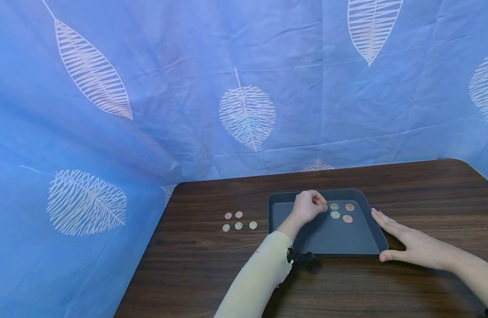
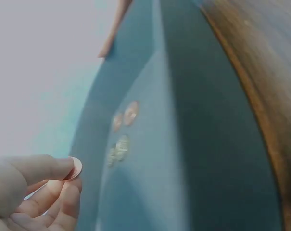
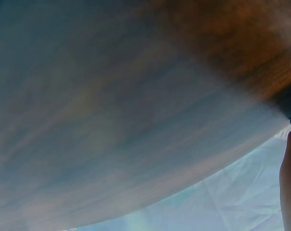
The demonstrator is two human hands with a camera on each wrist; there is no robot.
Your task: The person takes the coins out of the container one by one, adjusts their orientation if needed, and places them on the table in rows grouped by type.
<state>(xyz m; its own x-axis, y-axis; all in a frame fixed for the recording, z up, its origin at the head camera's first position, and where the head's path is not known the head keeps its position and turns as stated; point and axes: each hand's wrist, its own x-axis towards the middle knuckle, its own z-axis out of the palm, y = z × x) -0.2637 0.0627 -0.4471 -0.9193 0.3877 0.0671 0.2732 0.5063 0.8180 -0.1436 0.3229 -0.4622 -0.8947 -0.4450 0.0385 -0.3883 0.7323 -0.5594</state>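
Note:
My left hand [image 1: 309,206] is over the grey tray [image 1: 327,243], pinching a copper-coloured coin [image 2: 77,168] between thumb and fingers. That coin shows in the left wrist view; the hand hides it in the head view. Just right of the hand, two pale coins [image 1: 335,215] and two copper-coloured coins [image 1: 347,219] lie flat on the tray's floor. My right hand [image 1: 416,245] rests at the tray's right side, its fingers extended along the rim and the thumb at the near right corner. Only one finger [image 3: 290,183] of it shows in the right wrist view.
Left of the tray, two copper-coloured coins [image 1: 238,214] and three pale coins [image 1: 238,225] lie on the dark wooden table [image 1: 180,274]. A blue cloth [image 1: 180,88] with white leaf patterns hangs behind the table and along its left side.

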